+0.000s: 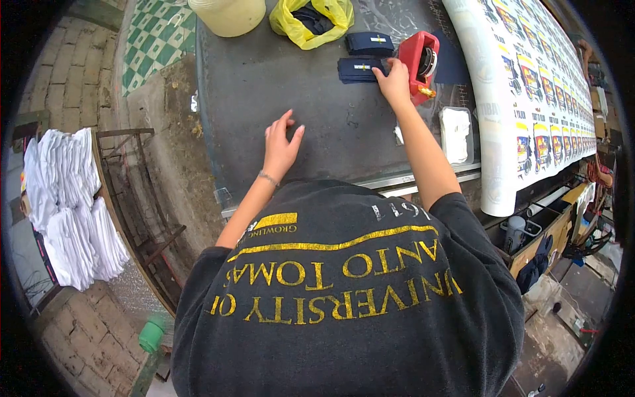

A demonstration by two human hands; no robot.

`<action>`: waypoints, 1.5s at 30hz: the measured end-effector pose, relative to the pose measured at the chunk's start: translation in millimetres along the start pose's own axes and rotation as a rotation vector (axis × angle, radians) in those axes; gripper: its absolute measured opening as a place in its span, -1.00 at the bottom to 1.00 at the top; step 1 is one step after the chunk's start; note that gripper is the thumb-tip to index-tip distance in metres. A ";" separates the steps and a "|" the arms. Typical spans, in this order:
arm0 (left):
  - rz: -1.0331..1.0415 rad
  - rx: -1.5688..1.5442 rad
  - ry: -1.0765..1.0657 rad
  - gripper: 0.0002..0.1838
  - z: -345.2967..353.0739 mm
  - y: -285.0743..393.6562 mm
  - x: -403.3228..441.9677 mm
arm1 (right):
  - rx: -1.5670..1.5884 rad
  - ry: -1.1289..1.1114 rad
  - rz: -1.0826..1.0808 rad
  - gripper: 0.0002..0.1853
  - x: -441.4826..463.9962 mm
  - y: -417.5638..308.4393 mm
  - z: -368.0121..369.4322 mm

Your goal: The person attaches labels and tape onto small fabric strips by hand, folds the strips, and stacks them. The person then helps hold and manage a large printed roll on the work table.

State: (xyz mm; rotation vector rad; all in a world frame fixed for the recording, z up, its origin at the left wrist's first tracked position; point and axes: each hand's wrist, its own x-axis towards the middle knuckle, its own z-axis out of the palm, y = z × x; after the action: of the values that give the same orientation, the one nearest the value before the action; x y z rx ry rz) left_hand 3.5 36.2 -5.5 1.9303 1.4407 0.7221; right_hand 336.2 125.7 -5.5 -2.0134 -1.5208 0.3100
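Observation:
My right hand (395,82) is at the right end of a low stack of navy cloth pieces (354,71) with a small white-and-yellow label. The thumb reaches the stack's edge, and the fingers are apart from it, close to the left side of a red tape dispenser (410,58) holding a dark roll. Just behind lies a second navy stack (368,44) with a similar label. Over the dark tabletop (317,106), my left hand (282,147) has its thumb and fingers apart, holding nothing.
A yellow plastic bag (294,32) with dark cloth and a pale bucket (228,16) stand at the back. A clear container with white contents (456,135) is at right, beside a large printed roll (499,159). White folded cloth (66,172) lies at far left.

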 end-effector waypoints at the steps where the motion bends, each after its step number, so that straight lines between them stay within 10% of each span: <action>1: 0.004 0.005 0.003 -0.41 3.6 7.1 12.3 | -0.021 0.036 0.056 -0.37 -3.5 -2.4 3.0; 6: -0.181 -0.371 -0.052 -0.31 49.2 36.7 99.6 | -0.191 -0.018 0.355 -0.11 9.7 -5.5 25.1; 15: -0.040 -0.030 -0.059 -0.08 81.7 38.8 159.5 | 0.036 -0.167 0.197 -0.42 3.6 13.1 27.2; 20: 0.337 -0.005 -0.161 -0.38 57.1 36.1 169.0 | 0.745 -0.253 0.109 -0.67 -26.9 8.3 12.0; 25: -0.011 -0.506 -0.474 -0.57 52.1 41.8 153.0 | 0.924 -0.235 0.077 -0.59 -47.9 -6.4 11.0; 34: 0.168 -0.475 0.097 -0.32 92.4 56.1 123.5 | 0.777 -0.003 -0.099 -0.46 -55.7 -20.0 29.5; 45: 0.135 -0.567 -0.005 -0.21 99.2 59.2 128.5 | 0.597 0.115 -0.138 -0.66 -46.5 -12.3 31.6</action>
State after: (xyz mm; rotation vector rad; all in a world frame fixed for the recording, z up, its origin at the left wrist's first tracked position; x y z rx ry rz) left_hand 146.5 132.1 -18.6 1.5844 0.9665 1.0543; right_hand 295.2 94.2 -31.0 -1.4272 -1.2919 0.5127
